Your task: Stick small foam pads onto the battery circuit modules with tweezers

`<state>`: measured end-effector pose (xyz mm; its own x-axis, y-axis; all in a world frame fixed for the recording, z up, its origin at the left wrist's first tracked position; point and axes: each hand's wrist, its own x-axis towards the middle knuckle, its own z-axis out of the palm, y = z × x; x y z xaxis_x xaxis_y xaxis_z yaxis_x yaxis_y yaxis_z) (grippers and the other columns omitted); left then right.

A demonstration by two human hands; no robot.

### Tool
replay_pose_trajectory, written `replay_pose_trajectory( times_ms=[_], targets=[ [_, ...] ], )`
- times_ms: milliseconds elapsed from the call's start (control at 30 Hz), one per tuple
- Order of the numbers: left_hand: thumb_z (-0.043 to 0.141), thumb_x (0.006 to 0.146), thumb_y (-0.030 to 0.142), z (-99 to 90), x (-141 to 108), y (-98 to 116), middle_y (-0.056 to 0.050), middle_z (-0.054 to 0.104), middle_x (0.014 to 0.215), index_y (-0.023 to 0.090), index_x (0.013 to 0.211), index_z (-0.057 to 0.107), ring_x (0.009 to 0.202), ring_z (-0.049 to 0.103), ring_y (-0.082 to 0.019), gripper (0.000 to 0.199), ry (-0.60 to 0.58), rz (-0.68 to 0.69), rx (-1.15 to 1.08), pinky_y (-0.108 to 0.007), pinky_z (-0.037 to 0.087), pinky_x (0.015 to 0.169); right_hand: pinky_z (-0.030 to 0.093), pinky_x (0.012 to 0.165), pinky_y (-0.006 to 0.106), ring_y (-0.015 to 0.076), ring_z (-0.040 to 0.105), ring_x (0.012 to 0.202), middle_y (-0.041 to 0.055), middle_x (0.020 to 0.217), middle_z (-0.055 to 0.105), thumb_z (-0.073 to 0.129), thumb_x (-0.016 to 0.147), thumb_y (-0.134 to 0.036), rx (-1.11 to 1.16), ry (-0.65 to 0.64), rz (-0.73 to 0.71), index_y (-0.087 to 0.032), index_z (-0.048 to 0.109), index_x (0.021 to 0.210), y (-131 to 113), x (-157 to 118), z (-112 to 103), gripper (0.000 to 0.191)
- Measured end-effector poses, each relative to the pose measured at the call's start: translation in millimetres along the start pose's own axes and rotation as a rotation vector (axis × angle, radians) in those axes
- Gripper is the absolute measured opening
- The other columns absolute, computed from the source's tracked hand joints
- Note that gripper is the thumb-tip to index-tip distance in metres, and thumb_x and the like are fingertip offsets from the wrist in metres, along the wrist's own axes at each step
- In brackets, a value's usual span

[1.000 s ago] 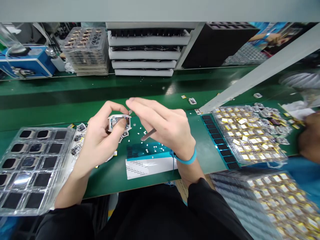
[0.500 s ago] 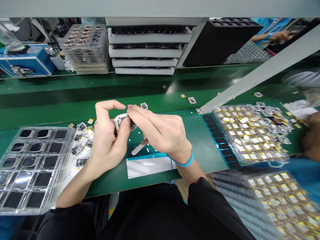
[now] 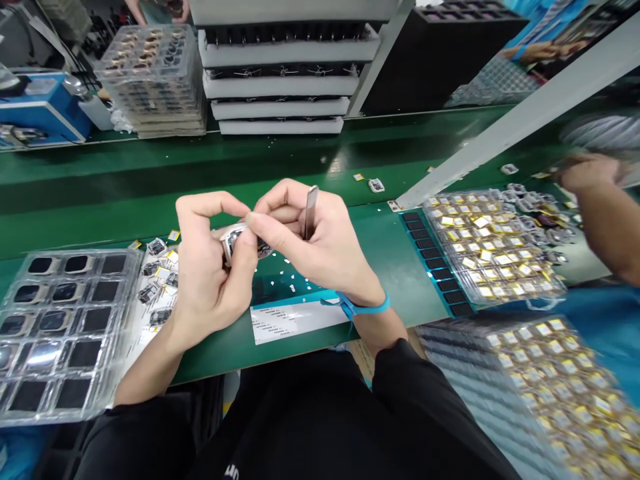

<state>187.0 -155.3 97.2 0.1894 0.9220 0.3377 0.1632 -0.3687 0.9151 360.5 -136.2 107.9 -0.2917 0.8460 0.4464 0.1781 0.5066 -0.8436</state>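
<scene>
Fingers point(image 3: 245, 257) of the left hand point(image 3: 210, 287) and right hand point(image 3: 313, 250) pinch a small white module point(image 3: 234, 241) over the middle of the desk point(image 3: 385, 267); tweezers point(image 3: 311, 212) stand tucked in the right palm, apparently leaving its fingertips free.

no words can be read: the printed lines on the white label sheet point(image 3: 295, 323) lying on the green surface point(image 3: 395, 267) are too small, and the white letters point(image 3: 231, 473) on the black top point(image 3: 295, 420) are cut off.

Left hand point(image 3: 210, 280) and right hand point(image 3: 313, 247) pinch a module point(image 3: 235, 241), tweezers point(image 3: 311, 212) in right.
</scene>
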Motion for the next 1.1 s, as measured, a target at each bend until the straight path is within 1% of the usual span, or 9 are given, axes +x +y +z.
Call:
replay_pose_trajectory(
  times_ms=[200,367,467,533,633,700,800,933,1100],
  targets=[
    [0.069,0.109,0.044,0.3,5.4,1.5,-0.01,0.066,0.121,0.022,0.125,0.058,0.079,0.071,-0.015,0.03,0.088,0.263,0.195,-0.03,0.054,0.061,0.058,0.065,0.025,0.0115,0.067,0.07,-0.0012,0.08,0.069,0.06,0.108,-0.062,0.08,0.01,0.018,-0.018,0.07,0.101,-1.6,0.9,-3.5,0.046],
    [0.068,0.11,0.034,-11.3,6.7,8.1,0.001,0.074,0.102,0.027,0.119,0.066,0.069,0.067,-0.011,0.011,0.047,0.407,0.324,-0.028,0.051,0.06,0.051,0.058,0.025,0.01,0.056,0.057,-0.0053,0.062,0.055,0.056,0.111,-0.06,0.124,0.163,-0.026,-0.02,0.078,0.091,-8.3,-9.3,-3.7,0.05],
    [0.069,0.109,0.028,-22.5,6.7,18.7,0.006,0.071,0.083,0.025,0.106,0.069,0.06,0.058,-0.008,0.004,0.002,0.367,0.33,-0.027,0.042,0.053,0.057,0.071,0.034,0.0176,0.065,0.071,0.0,0.069,0.062,0.038,0.114,-0.064,0.026,0.17,-0.101,-0.028,0.087,0.099,-1.3,-31.8,-10.7,0.062],
    [0.067,0.109,0.029,-28.2,10.9,23.1,0.006,0.07,0.076,0.024,0.102,0.068,0.053,0.051,-0.008,0.009,-0.142,0.307,0.352,-0.028,0.034,0.049,0.058,0.08,0.04,0.0218,0.067,0.082,0.0039,0.079,0.069,0.029,0.113,-0.071,-0.199,0.246,-0.118,-0.034,0.089,0.098,8.6,-54.9,-15.6,0.073],
    [0.06,0.11,0.033,-27.6,22.9,17.2,0.004,0.069,0.071,0.024,0.099,0.067,0.047,0.046,-0.01,0.016,-0.585,0.199,0.434,-0.031,0.032,0.05,0.055,0.064,0.036,0.0177,0.064,0.062,0.0013,0.063,0.067,0.031,0.114,-0.068,-0.099,0.26,0.123,-0.03,0.09,0.098,27.8,-97.3,-17.3,0.072],
    [0.053,0.109,0.035,-18.8,30.5,4.6,0.004,0.061,0.063,0.023,0.095,0.064,0.047,0.048,-0.014,0.021,-0.915,0.142,0.476,-0.032,0.032,0.053,0.059,0.067,0.033,0.0159,0.072,0.066,0.0019,0.081,0.082,0.053,0.112,-0.06,-0.006,0.205,0.315,-0.028,0.089,0.105,41.7,-126.6,-12.4,0.049],
    [0.049,0.107,0.032,3.5,35.3,-19.9,0.003,0.05,0.058,0.024,0.087,0.058,0.051,0.049,-0.017,0.023,-1.238,0.042,0.525,-0.031,0.029,0.054,0.059,0.063,0.028,0.0157,0.077,0.068,0.0019,0.085,0.086,0.081,0.096,-0.055,0.052,0.343,0.531,-0.025,0.086,0.1,61.3,-164.8,3.0,0.031],
    [0.047,0.103,0.026,30.7,32.9,-46.5,0.002,0.052,0.059,0.024,0.086,0.054,0.052,0.049,-0.018,0.019,-1.435,-0.067,0.547,-0.032,0.029,0.057,0.06,0.06,0.026,0.0158,0.076,0.061,0.0025,0.068,0.079,0.064,0.103,-0.068,0.048,0.405,0.61,-0.022,0.078,0.079,77.8,-193.0,24.4,0.054],
    [0.053,0.102,0.035,36.7,32.2,-61.0,0.001,0.051,0.058,0.024,0.083,0.054,0.05,0.045,-0.018,0.021,-1.415,-0.151,0.602,-0.033,0.025,0.057,0.062,0.068,0.026,0.0151,0.079,0.069,0.0031,0.077,0.082,0.054,0.11,-0.062,-0.021,0.423,0.602,-0.023,0.074,0.076,80.3,-195.9,32.7,0.056]
  ],
)
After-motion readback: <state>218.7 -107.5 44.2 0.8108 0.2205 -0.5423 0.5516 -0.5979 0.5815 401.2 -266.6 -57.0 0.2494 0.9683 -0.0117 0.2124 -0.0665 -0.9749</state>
